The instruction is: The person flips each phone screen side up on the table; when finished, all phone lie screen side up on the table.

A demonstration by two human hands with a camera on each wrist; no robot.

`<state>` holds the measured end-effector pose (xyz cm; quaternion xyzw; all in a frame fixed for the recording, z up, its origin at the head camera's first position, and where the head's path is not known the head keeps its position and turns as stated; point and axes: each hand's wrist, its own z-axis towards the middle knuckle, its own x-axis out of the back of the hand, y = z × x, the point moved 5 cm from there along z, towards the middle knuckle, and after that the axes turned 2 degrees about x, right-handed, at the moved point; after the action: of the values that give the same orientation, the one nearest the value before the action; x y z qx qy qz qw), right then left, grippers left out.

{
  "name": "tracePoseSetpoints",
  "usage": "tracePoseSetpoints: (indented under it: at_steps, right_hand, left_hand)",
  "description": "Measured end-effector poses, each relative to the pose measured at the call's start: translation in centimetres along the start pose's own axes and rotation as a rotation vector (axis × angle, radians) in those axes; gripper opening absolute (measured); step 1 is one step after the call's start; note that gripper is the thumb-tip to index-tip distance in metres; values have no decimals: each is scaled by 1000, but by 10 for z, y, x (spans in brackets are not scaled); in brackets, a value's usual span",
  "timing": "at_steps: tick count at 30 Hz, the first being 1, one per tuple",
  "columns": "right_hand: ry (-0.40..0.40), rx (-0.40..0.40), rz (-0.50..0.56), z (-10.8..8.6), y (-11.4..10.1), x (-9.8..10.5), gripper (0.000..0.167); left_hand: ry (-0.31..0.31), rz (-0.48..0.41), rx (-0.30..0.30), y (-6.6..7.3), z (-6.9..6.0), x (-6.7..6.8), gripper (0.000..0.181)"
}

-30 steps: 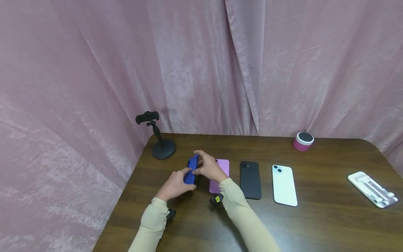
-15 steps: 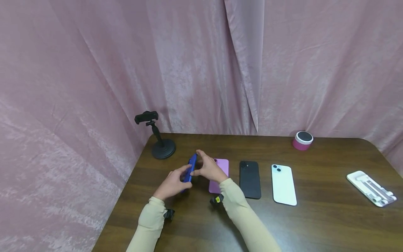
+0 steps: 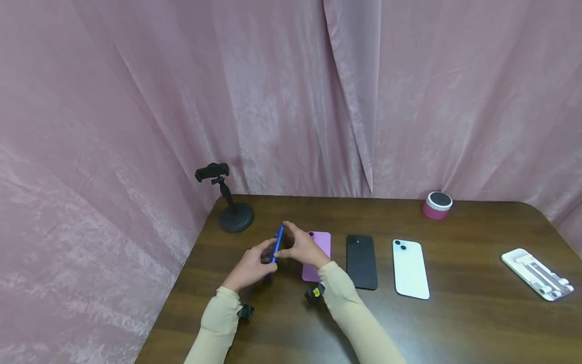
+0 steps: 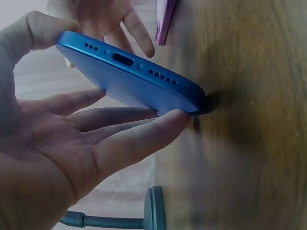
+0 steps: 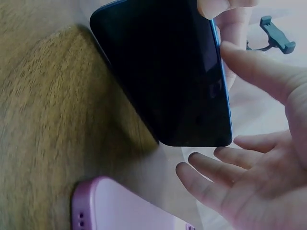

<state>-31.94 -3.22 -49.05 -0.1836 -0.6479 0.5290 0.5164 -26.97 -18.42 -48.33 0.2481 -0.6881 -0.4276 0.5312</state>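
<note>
A blue phone (image 3: 278,243) is held tilted up on one long edge, seen nearly edge-on in the head view. My left hand (image 3: 250,267) grips its near end between thumb and fingers; the left wrist view shows the phone's port end (image 4: 122,59). At the far end my right hand (image 3: 305,247) holds it, thumb on the upper long edge and a fingertip at the far corner. Its dark screen (image 5: 163,72) faces the right wrist camera. A purple phone (image 3: 323,241) lies just right of it, partly hidden by my right hand.
A black phone (image 3: 361,261) and a white phone (image 3: 410,269) lie further right. Behind on the left stands a black phone stand (image 3: 236,217). A pink jar with a white rim (image 3: 437,206) is at the back; a white packaged item (image 3: 537,274) lies far right.
The blue phone has turned from showing its back to nearly edge-on and shifted slightly left. My left hand moved a little left with it; my right hand stays close to the same place.
</note>
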Motion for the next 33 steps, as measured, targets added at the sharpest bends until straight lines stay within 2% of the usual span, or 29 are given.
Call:
tracePoseSetpoints:
  at_steps: [3,10,15,21,27,30,33]
  right_hand:
    - [-25,15,9,-1,-1,0,99]
    - [-88,45,-31,2,7,-10,111]
    - [-92,49,-42,1,7,-13,113]
    - [-87,43,-49,-1,4,-10,115]
    - [-83,36,-85,-1,7,-5,113]
    - [-95,25,-101,-1,10,-4,110]
    - [-99,14,-108,-2,12,-5,106]
  left_hand:
    - [-1,-38,-6,-1,1,0,69]
    - [8,-79,32,-1,2,-1,67]
    - [9,-89,52,4,0,-3,69]
    - [11,-108,47,4,2,-3,67]
    - [-15,-125,38,8,4,-5,64]
    - [0,-114,45,7,3,-6,65]
    - [31,-102,78,3,1,-4,65]
